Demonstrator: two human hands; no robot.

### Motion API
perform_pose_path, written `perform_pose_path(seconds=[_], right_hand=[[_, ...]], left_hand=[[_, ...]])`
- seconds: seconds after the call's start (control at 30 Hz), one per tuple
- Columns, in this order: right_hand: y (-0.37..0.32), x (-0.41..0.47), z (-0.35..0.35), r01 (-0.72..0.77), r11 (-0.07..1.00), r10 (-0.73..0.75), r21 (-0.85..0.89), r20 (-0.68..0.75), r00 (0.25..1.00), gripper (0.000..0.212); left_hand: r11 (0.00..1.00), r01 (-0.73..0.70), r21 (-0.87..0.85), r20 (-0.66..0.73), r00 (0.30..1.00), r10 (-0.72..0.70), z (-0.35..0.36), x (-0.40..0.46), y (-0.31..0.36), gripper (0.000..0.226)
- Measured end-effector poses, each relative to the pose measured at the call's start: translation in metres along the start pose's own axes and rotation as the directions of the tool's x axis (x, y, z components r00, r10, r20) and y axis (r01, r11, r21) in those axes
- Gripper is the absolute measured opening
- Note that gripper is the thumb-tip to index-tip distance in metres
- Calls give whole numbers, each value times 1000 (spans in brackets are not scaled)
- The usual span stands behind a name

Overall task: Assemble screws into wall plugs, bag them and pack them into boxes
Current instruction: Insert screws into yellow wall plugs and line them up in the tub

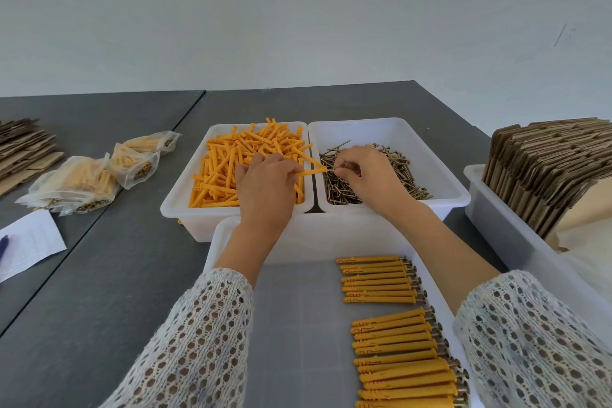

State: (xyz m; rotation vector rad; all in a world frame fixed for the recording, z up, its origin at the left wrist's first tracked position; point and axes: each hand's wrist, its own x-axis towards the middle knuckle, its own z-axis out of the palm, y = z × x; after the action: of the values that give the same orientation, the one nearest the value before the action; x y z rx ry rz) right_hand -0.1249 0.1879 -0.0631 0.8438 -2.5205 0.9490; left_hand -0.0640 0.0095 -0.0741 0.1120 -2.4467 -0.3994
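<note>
My left hand grips an orange wall plug that points right, over the white tub of loose orange plugs. My right hand pinches a screw above the white tub of screws, its tip close to the plug's open end. In the near white tray lie two rows of finished plugs with screws, screw heads to the right.
Several filled clear bags lie on the grey table at the left, beside flat cardboard and a paper sheet. A white bin of folded cardboard boxes stands at the right.
</note>
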Motion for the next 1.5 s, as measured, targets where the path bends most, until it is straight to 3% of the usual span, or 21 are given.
perform_pose_path(seconds=[0.1, 0.2, 0.3, 0.37, 0.47, 0.53, 0.6, 0.67, 0.73, 0.8, 0.93, 1.07, 1.5], right_hand=[[-1, 1, 1, 32, 999, -32, 15, 0, 1000, 5], [-8, 0, 3, -18, 985, 34, 174, -90, 995, 22], [-23, 1, 3, -79, 787, 186, 612, -113, 976, 26], [-26, 3, 3, -91, 631, 280, 771, -116, 953, 20], [-16, 7, -6, -132, 573, 492, 809, -210, 845, 10], [-2, 8, -12, -198, 566, 614, 801, -249, 749, 5], [13, 8, -16, -280, 547, 696, 789, -243, 676, 7], [22, 8, -17, -353, 502, 757, 790, -204, 621, 11], [25, 10, -16, -388, 450, 790, 804, -157, 592, 14], [26, 12, -15, -424, 442, 801, 790, -135, 584, 18], [27, 13, -15, -462, 433, 808, 774, -107, 579, 23], [28, 14, -15, -489, 445, 809, 750, -103, 578, 28], [28, 13, -15, -515, 468, 795, 718, -88, 600, 32]], left_hand=[[997, -78, 1, -30, 997, 78, 0, 0, 0, 20], [995, -83, -51, -44, 996, 81, 1, 1, 0, 19], [991, -102, -87, -20, 995, 101, 3, 0, 0, 18], [985, -92, -149, 5, 996, 94, 3, 1, 2, 18], [908, -6, -419, 76, 996, 41, -6, 2, 12, 14], [832, 31, -553, 181, 980, 84, -18, 3, 21, 10], [763, 39, -645, 352, 901, 252, -31, 1, 32, 7], [728, 66, -682, 526, 736, 426, -43, -4, 48, 8], [780, 58, -623, 677, 540, 500, -46, -13, 65, 5], [863, -49, -503, 786, 390, 480, -40, -27, 82, 5], [887, -335, -319, 858, 296, 420, -25, -55, 103, 11], [833, -515, -204, 864, 305, 400, -20, -64, 108, 18], [797, -567, -208, 763, 416, 495, -9, -75, 115, 15]])
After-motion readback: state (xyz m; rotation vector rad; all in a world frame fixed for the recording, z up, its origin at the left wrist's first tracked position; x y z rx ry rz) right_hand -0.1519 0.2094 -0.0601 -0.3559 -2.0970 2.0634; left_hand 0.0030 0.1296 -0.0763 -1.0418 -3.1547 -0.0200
